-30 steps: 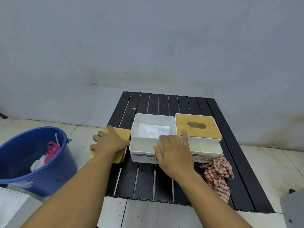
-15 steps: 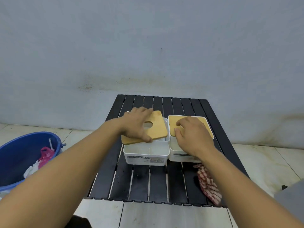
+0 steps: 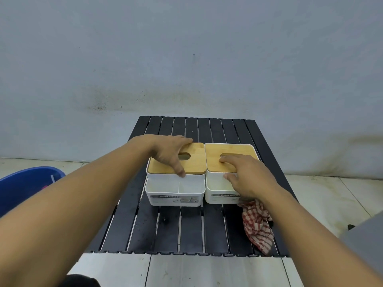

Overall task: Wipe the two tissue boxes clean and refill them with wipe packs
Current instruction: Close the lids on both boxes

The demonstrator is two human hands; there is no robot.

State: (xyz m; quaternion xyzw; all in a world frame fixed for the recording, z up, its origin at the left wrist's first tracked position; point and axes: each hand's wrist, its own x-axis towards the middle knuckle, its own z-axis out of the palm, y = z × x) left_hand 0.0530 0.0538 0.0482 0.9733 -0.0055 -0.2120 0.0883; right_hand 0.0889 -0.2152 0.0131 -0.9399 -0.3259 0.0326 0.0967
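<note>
Head view, single camera, looking down over both forearms.

Two white tissue boxes stand side by side, walls touching, around the middle of a black slatted table (image 3: 186, 230). I read "TISSUE HOLDER" on the front label of each.

Left tissue box (image 3: 174, 195): a bamboo lid (image 3: 196, 162) with an oval slot sits on the rear section. The open front tray is split by a thin white partition.

Left hand (image 3: 167, 154): it grips this lid from above, with the fingers curled over the far edge and the thumb tip on the near edge.

Right tissue box (image 3: 217, 195): a second bamboo lid (image 3: 215, 162) lies flat and level inside the rim.

Right hand (image 3: 246, 177): it rests on that lid with the fingers extended. The index finger lies flat beside the slot and the thumb is at the lid's near edge. The remaining fingers are hidden behind the hand. I see pressing here, not clasping.

A red-and-white checked cloth (image 3: 257, 228) lies crumpled on the table. It is just in front of the right box's near right corner and under my view of the right wrist.

A blue bucket (image 3: 24, 183) stands on the tiled floor left of the table, partly cut off by the left forearm.

A grey stained wall (image 3: 186, 59) is behind the table.
</note>
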